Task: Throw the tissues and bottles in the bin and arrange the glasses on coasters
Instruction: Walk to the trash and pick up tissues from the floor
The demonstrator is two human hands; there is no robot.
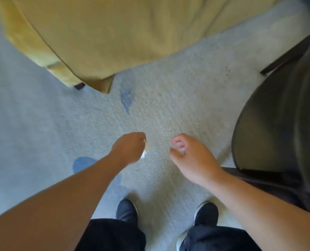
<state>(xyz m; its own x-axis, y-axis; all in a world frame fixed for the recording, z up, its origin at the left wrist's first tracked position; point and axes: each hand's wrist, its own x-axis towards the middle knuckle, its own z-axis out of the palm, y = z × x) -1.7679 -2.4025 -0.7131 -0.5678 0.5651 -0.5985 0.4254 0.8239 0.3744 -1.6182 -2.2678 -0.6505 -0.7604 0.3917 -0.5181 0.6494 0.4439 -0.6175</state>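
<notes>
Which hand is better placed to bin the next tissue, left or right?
Left, probably. The left hand is curled around something white, likely a tissue, while the right hand hangs loosely curled and empty.

A: Down on the floor, the carpet (168, 105) reads as rough, nubbly pile, matt all over, and the blue patches have the same texture.
B: Up top, the yellow cover (114, 33) is woven cloth, smooth and matt.
A: Off to the right, the round top (277, 115) is dark and glossy with soft reflections. Glass or lacquer, can't tell.
B: The frame (284, 56) beside it looks like dark wood with a low sheen.
A: The trousers (114, 236) are dark matt cloth. The shoes (127, 209) are dark and matt with smooth white soles.
B: The white scrap (143, 155) peeking from the left hand (130, 149) looks like soft paper, too blurred to be sure.
</notes>
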